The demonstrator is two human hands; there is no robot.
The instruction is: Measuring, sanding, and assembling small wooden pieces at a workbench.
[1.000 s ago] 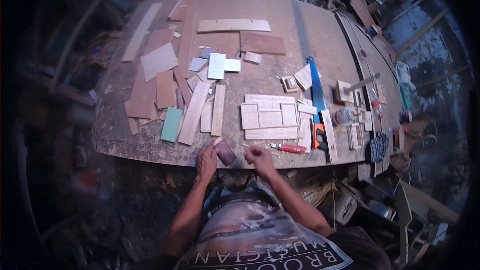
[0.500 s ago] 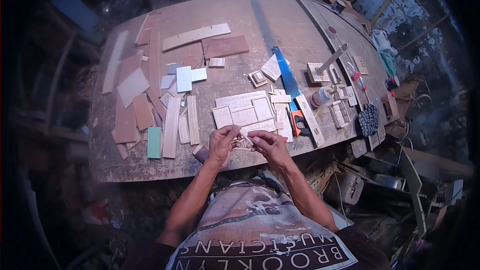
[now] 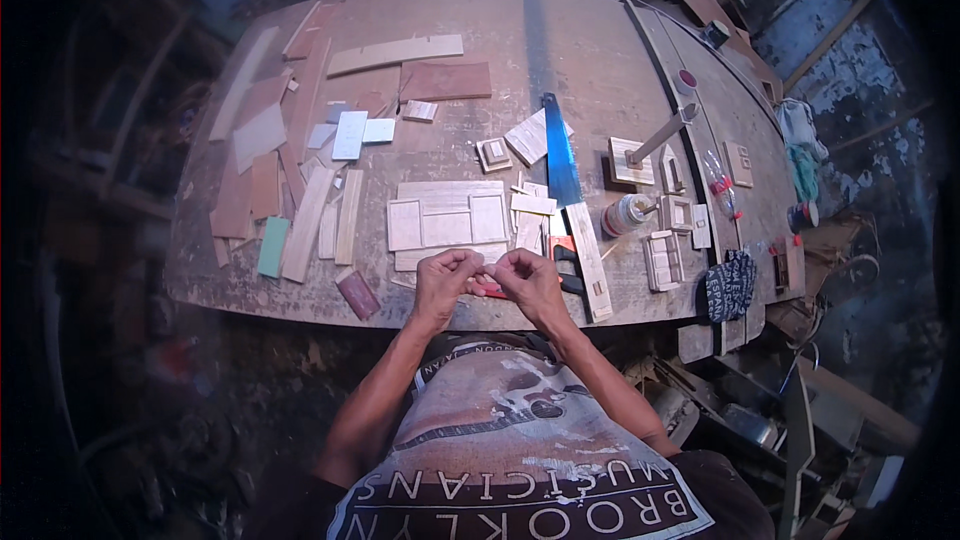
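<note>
Near the front edge of the workbench, my left hand and my right hand meet fingertip to fingertip. Both pinch a small pale wooden strip, mostly covered by the fingers. Just beyond them lies a flat pale wooden panel divided by thin raised strips. To its right are several small wooden offcuts. A handsaw with a blue blade and an orange and black handle lies beside these. Something red on the bench shows partly beneath my right hand.
A glue jar stands right of the saw, near small wooden box frames and a dark patterned cloth. Boards and a green block cover the left side. A reddish-brown block lies left of my hands.
The view has shifted slightly. My fingertips have come closer together, and the strip, slanting and more exposed before, is now mostly hidden between them.
</note>
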